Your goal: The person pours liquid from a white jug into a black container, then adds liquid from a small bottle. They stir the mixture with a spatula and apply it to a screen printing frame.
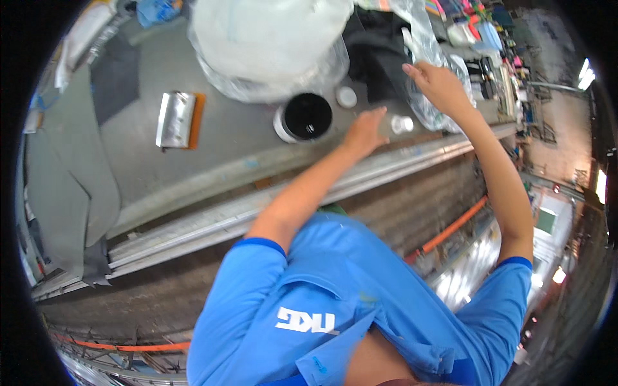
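My left hand point(367, 133) hovers over the near edge of the grey table, fingers stretched out and apart, with nothing in it. Just to its right is a small clear-and-white bottle or cup point(402, 124). A round white lid point(346, 97) lies beyond this hand. To the left stands a white tub point(281, 126) filled with glossy black liquid. Farther right, my right hand point(441, 89) is raised over a crumpled clear plastic bag point(432, 119). Its thumb and fingers point left and look apart; nothing shows between them.
A large white container wrapped in clear plastic point(270, 45) stands at the back. Black cloth point(380, 55) lies beside it. A metal scraper with an orange edge point(177, 120) rests left of the tub. Grey sheet pieces point(71, 167) hang over the left end. A metal rail point(212, 225) borders the table.
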{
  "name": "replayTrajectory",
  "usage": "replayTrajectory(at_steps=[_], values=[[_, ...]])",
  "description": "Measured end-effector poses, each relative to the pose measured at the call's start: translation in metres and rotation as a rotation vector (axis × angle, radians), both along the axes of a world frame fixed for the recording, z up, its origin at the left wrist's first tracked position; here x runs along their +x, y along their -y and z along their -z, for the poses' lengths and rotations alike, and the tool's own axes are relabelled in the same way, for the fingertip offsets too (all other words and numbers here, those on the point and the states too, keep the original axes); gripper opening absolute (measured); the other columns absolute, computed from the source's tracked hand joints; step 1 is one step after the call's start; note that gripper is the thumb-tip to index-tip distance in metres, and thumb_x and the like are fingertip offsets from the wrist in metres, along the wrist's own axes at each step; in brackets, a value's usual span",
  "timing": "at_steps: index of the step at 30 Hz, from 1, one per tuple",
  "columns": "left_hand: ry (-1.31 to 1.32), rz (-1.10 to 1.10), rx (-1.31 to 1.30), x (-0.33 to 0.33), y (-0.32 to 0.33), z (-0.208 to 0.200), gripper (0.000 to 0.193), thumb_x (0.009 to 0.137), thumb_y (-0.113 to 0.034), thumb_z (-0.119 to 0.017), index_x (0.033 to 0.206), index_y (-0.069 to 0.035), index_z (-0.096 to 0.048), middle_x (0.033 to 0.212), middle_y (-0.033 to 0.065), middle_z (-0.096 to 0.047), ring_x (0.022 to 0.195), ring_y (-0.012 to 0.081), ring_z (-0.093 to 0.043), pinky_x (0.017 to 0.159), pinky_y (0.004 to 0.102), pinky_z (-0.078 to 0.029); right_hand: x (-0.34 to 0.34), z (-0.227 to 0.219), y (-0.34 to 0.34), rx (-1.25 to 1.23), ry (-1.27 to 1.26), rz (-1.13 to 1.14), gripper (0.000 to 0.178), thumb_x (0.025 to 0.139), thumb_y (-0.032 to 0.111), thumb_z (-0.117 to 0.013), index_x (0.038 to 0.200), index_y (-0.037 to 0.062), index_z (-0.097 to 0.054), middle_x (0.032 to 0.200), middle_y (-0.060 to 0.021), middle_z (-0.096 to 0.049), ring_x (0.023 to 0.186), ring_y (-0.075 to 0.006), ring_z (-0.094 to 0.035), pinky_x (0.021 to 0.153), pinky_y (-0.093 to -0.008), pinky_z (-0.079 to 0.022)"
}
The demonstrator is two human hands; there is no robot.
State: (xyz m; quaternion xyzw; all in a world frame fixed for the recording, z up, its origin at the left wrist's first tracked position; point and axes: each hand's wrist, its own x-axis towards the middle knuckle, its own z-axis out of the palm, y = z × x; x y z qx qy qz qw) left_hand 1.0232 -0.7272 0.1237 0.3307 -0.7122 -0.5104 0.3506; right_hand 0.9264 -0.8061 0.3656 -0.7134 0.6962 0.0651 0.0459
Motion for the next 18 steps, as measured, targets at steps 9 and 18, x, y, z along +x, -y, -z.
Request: replayTrajectory(at_steps=[9,18], values=[[-0.133,0.195,0.395,0.115,-0.058,-0.114,0.052,0.084,-0.019,-0.075,0.13,0.001,-0.058,0.11,0.0172,-0.069,0.102,0.0254,-0.067,0.092,0.0357,-0.052,0.187,-0.004,0.181,-0.12,0.411,-0.521,0.062,0.085,0.058,-0.064,0.087,-0.0037,-0.071,0.096,-0.0282,-0.068,0.092,-0.0421,-0.066,0.084,-0.0474,-0.05],[-0.66,-0.74,0.611,0.305,0.056,-0.06,0.061,0.1,-0.052,-0.048,0.128,0.002,-0.051,0.126,0.0183,-0.06,0.114,0.0247,-0.059,0.092,0.039,-0.05,0.207,-0.006,0.159,-0.292,0.597,-0.377,0.066,0.08,0.061,-0.067,0.079,-0.0046,-0.069,0.084,-0.0266,-0.067,0.08,-0.0402,-0.066,0.074,-0.0476,-0.05]])
